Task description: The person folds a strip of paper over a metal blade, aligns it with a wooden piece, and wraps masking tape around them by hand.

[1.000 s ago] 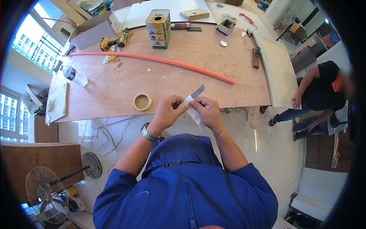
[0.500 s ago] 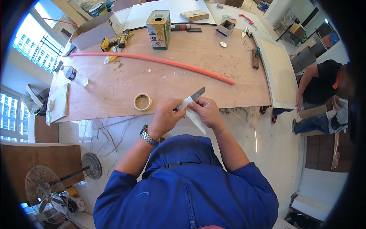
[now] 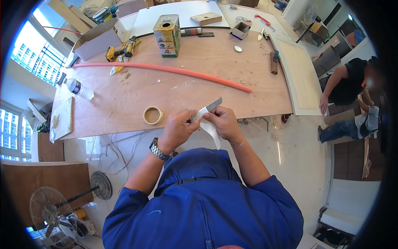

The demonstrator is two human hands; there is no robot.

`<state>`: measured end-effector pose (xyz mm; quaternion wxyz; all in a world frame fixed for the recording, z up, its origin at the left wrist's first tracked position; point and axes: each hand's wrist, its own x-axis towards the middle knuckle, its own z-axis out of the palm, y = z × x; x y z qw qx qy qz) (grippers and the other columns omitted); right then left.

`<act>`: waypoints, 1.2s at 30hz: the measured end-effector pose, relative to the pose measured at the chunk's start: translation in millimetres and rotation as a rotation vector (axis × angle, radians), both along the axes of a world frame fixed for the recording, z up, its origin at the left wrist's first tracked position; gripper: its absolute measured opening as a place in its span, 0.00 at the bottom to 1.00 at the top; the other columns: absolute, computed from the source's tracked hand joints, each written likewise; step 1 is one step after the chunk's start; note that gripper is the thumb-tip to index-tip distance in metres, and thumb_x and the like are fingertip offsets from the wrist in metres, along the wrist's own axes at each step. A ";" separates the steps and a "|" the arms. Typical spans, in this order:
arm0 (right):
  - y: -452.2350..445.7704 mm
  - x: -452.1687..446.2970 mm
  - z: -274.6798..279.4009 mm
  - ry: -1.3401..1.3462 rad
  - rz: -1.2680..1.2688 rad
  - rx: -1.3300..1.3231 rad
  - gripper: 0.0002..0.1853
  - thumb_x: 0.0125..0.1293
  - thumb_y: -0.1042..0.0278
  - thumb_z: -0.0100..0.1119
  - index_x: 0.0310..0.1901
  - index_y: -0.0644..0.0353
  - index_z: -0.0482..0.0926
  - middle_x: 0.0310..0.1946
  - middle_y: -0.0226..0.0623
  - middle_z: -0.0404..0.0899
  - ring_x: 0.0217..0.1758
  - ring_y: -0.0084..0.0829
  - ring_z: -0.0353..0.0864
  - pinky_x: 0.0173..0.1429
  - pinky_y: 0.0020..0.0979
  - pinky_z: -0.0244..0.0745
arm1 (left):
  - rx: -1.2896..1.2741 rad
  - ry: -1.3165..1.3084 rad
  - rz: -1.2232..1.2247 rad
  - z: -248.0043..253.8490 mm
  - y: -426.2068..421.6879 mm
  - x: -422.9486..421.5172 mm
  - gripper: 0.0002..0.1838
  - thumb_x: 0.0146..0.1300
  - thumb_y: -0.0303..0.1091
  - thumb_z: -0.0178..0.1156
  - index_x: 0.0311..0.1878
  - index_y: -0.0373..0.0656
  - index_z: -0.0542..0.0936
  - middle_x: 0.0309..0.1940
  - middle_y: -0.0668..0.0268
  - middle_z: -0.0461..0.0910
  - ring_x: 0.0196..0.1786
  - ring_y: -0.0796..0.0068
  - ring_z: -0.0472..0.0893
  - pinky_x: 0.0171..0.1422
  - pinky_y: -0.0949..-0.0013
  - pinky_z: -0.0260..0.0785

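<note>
My left hand (image 3: 177,128) is closed on the lower part of a flat grey metal blade (image 3: 214,104), near the table's front edge. White tape (image 3: 212,131) is around part of the blade, and its loose end hangs down below my fingers. My right hand (image 3: 225,123) pinches the white tape against the blade. The blade's bare tip points up and to the right. A roll of tape (image 3: 153,115) lies on the wooden table (image 3: 124,97), left of my left hand.
A pink tube (image 3: 166,68) crosses the table. Behind it stand a metal can (image 3: 167,37), a yellow drill (image 3: 120,50) and an open cardboard box (image 3: 97,41). A water bottle (image 3: 81,89) lies at left. Two people (image 3: 348,85) are at right; a fan (image 3: 52,211) is at lower left.
The loose tape end has swung down and curls more. The view has shifted slightly, and the people at right have changed posture. Both hands keep their hold.
</note>
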<state>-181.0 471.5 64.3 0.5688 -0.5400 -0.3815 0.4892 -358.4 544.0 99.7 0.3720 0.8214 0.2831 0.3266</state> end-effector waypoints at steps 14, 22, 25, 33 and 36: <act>-4.3 -1.8 -1.4 -0.044 -0.093 0.045 0.07 0.64 0.69 0.68 0.34 0.65 0.84 0.29 0.31 0.84 0.31 0.17 0.78 0.34 0.22 0.74 | 0.014 -0.040 0.020 -4.1 2.1 4.9 0.12 0.57 0.29 0.69 0.43 0.35 0.83 0.26 0.59 0.80 0.26 0.74 0.78 0.31 0.71 0.70; -2.3 0.6 3.0 -0.042 -0.072 -0.025 0.10 0.64 0.66 0.69 0.32 0.64 0.84 0.27 0.30 0.83 0.29 0.16 0.77 0.32 0.21 0.72 | -0.568 -0.063 -0.075 -5.5 13.1 7.3 0.07 0.64 0.29 0.66 0.41 0.35 0.84 0.32 0.68 0.83 0.36 0.84 0.79 0.41 0.77 0.73; -0.7 0.7 10.8 -0.059 -0.052 -0.070 0.11 0.65 0.65 0.68 0.33 0.65 0.83 0.27 0.30 0.83 0.29 0.16 0.76 0.32 0.21 0.71 | -0.539 -0.037 -0.069 -8.4 16.0 5.5 0.06 0.63 0.28 0.66 0.40 0.34 0.84 0.30 0.68 0.83 0.35 0.85 0.79 0.39 0.78 0.72; -1.3 -4.0 17.2 0.050 -0.071 -0.092 0.10 0.65 0.65 0.69 0.35 0.65 0.83 0.27 0.29 0.82 0.28 0.15 0.75 0.31 0.21 0.70 | -0.267 -0.025 0.006 -12.4 5.8 8.9 0.05 0.61 0.25 0.66 0.37 0.34 0.84 0.28 0.64 0.83 0.32 0.81 0.79 0.35 0.74 0.71; -3.0 -6.3 23.9 0.014 -0.078 -0.073 0.10 0.65 0.66 0.69 0.35 0.66 0.84 0.28 0.30 0.82 0.28 0.15 0.75 0.32 0.21 0.71 | -0.069 -0.005 -0.001 -7.6 1.7 9.3 0.04 0.60 0.23 0.64 0.38 0.34 0.83 0.30 0.59 0.84 0.32 0.72 0.82 0.35 0.70 0.72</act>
